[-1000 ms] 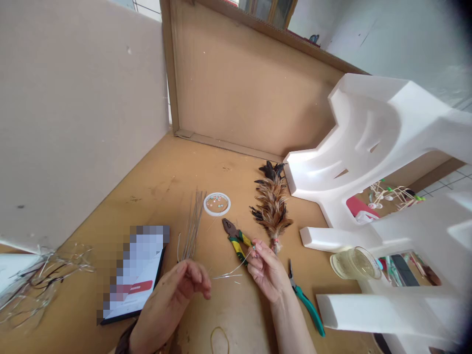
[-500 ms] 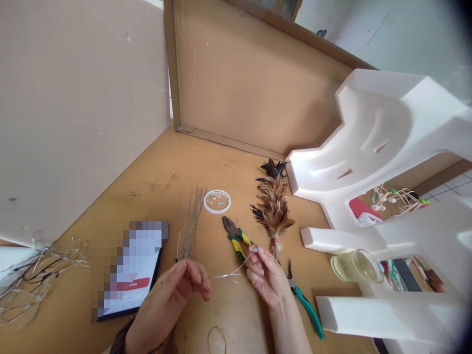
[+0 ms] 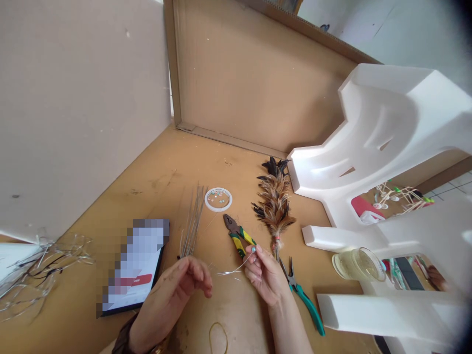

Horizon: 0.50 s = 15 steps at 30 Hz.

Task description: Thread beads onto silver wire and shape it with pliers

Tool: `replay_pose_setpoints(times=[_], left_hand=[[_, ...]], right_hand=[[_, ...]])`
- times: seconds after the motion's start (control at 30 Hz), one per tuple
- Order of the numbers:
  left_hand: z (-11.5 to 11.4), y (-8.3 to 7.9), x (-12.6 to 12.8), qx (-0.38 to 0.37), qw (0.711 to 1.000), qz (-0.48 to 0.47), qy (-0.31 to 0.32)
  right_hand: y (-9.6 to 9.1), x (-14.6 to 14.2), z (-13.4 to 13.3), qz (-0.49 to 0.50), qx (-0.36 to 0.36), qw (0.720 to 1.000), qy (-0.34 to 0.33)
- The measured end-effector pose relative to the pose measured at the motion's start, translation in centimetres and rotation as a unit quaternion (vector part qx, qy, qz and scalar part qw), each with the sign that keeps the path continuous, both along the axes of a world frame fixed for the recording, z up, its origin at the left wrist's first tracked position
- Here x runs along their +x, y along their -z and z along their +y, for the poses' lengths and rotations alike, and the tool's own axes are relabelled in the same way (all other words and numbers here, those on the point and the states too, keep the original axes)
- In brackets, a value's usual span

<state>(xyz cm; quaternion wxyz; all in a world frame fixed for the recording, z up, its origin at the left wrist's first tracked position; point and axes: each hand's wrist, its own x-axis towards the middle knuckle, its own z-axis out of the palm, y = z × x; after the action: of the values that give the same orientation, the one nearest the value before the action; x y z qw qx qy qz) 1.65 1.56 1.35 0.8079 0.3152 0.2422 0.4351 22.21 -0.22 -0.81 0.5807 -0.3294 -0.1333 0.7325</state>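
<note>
Between the thumb and fingertips of my right hand is a small turquoise bead on a thin wire. The wire's free end runs left, low over the table. My left hand is to the left with its fingers loosely curved, and nothing shows in it. Just beyond it lies a bundle of straight metal wires. Combination pliers with yellow-green handles lie behind my right hand. A round white-rimmed dish farther back holds several small beads.
A brown feather bundle and green-handled long-nose pliers lie at right. Beside them are a white plastic chair and a glass jar. At left are a phone and tangled wire. A rubber band lies in front.
The whole view has shifted very slightly. My right hand keeps hold of the bead and wire, and my left hand stays curved in nearly the same place.
</note>
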Motion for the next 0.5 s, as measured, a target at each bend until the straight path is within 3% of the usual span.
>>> replay_pose_setpoints(times=[0.5], left_hand=[[0.01, -0.08, 0.13, -0.005, 1.000, 0.019, -0.009]], right_hand=[[0.14, -0.07, -0.01, 0.006, -0.001, 1.000, 0.011]])
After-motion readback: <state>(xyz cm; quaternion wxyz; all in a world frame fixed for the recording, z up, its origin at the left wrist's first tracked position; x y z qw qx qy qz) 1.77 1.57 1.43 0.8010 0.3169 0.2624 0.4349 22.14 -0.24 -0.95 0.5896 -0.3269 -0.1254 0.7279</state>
